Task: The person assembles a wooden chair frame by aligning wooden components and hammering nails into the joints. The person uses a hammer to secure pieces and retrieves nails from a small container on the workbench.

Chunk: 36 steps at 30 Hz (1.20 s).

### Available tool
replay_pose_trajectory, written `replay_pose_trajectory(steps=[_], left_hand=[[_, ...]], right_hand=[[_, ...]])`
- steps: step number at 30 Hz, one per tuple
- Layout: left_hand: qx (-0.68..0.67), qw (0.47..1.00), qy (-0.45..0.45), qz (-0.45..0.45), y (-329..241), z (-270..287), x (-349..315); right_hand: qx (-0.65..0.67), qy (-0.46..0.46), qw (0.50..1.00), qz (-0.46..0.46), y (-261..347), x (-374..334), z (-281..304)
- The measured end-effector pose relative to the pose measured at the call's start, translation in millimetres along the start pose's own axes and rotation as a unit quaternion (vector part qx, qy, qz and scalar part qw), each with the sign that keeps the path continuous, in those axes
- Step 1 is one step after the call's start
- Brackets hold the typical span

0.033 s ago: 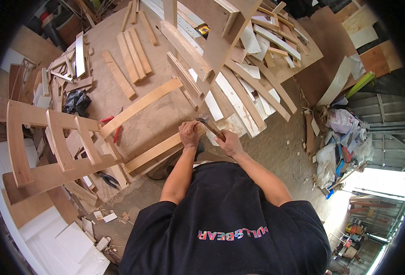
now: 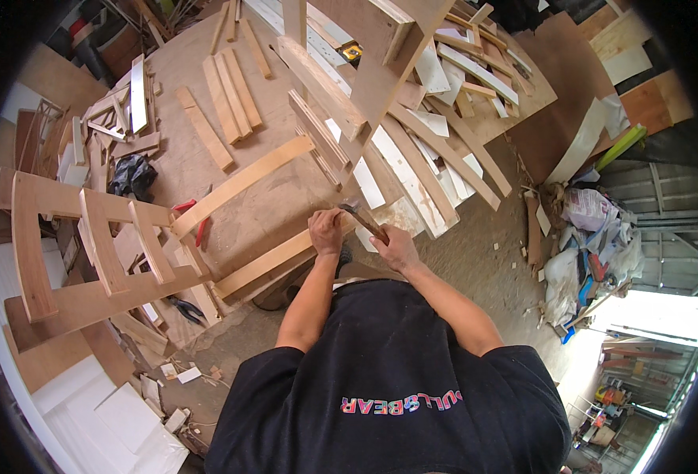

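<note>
My right hand (image 2: pixel 397 248) grips the wooden handle of a hammer (image 2: pixel 374 227), its head close to my left hand. The left hand (image 2: pixel 325 231) is closed, fingers pinched together at the right end of a pale wooden rail (image 2: pixel 274 259). What the pinch holds is too small to make out. That rail and a second rail (image 2: pixel 242 183) farther off run between two slatted wooden frames. The left frame (image 2: pixel 96 229) has several curved slats; the right frame (image 2: pixel 357 134) rises up beside the hammer.
Loose wooden strips (image 2: pixel 230 95) lie on the plywood worktop (image 2: pixel 167 71). Red-handled pliers (image 2: pixel 202 225) and dark pliers (image 2: pixel 187 309) sit near the left frame. White and brown offcuts (image 2: pixel 444 186) pile up at right. Plastic bags (image 2: pixel 590 209) lie farther right.
</note>
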State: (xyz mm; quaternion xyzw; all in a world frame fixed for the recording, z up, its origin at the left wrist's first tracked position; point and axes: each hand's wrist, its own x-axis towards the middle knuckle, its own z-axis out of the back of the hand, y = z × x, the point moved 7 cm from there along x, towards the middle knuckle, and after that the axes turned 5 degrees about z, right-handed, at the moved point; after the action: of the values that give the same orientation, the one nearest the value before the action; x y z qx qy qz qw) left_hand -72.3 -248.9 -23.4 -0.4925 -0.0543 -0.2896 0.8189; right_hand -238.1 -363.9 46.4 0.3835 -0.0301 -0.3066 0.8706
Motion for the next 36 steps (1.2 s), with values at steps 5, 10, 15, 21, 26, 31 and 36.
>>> replay_pose_trajectory(steps=[5,10,15,21,26,31,36], left_hand=[[-0.016,1.0,-0.001,0.021,0,1,1],[-0.039,0.998,-0.004,0.058,3,2,-1],[-0.027,0.996,-0.006,0.08,12,-3,-5],[-0.035,0.995,0.002,0.097,18,-6,-7],[-0.049,0.992,0.019,0.115,13,-4,-6],[-0.018,0.994,0.021,0.108,16,-3,-6],[-0.104,0.98,0.084,0.147,25,-5,-4]], right_hand=[[-0.061,0.046,0.997,-0.03,-10,-6,-3],[-0.087,0.074,0.993,-0.032,0,-9,-4],[-0.074,0.071,0.994,-0.022,5,-10,-8],[-0.076,0.087,0.993,-0.037,7,-10,-9],[-0.092,0.081,0.992,-0.018,-5,-9,-14],[-0.077,0.068,0.995,-0.005,5,-12,-16],[-0.047,0.061,0.996,-0.037,-2,-12,-14]])
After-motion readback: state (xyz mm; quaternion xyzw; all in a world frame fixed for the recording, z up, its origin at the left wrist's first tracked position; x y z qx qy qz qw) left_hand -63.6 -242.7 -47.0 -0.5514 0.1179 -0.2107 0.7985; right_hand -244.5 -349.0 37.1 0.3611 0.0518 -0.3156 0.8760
